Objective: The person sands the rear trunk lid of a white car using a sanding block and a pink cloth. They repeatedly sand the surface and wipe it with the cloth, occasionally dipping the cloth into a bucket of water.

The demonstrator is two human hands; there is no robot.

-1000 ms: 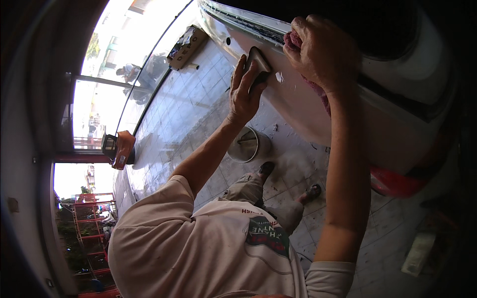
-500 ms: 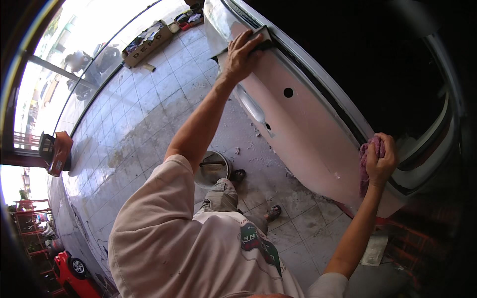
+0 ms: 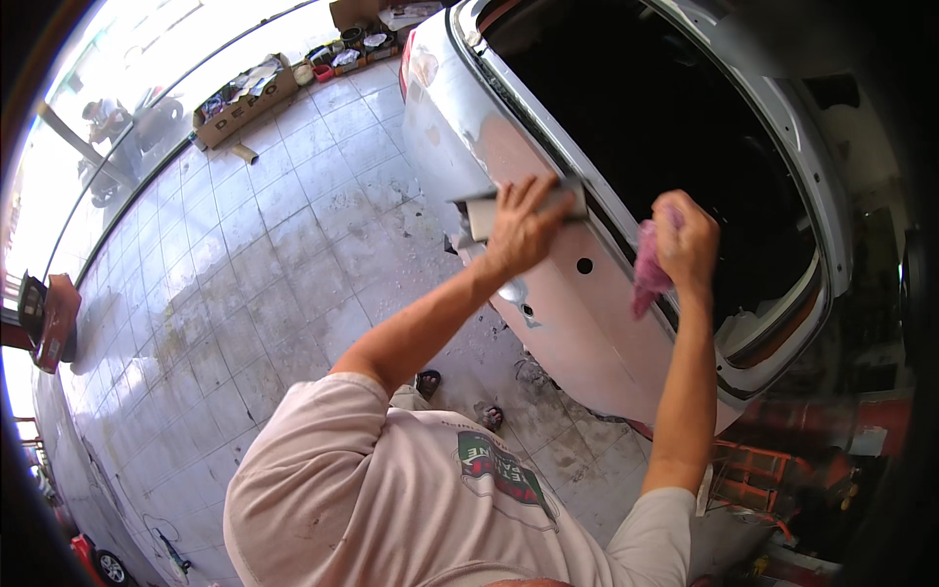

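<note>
My left hand [image 3: 526,227] presses a flat, pale sanding block [image 3: 481,217], with dark sheet edges that look like sandpaper, against the car body panel [image 3: 606,318]. Its fingers bend over the top of the block. The panel is patched in pinkish and grey tones, with a round black hole [image 3: 585,266] right of the hand and a smaller one below. My right hand [image 3: 689,245] is closed round a crumpled pink-purple cloth [image 3: 649,266]. That cloth hangs over the panel's upper edge beside the dark window opening [image 3: 626,117], slightly blurred.
Grey floor tiles [image 3: 293,245] lie left of the car. A cardboard box [image 3: 246,103] full of odds and ends stands near the glass front, with a small tube [image 3: 245,154] close by. An orange metal frame [image 3: 753,479] is at lower right. A red car [image 3: 88,558] shows at lower left.
My left hand has moved down along the panel with the block. My right hand has lifted up and leftward with the cloth. The view has shifted, showing more window opening.
</note>
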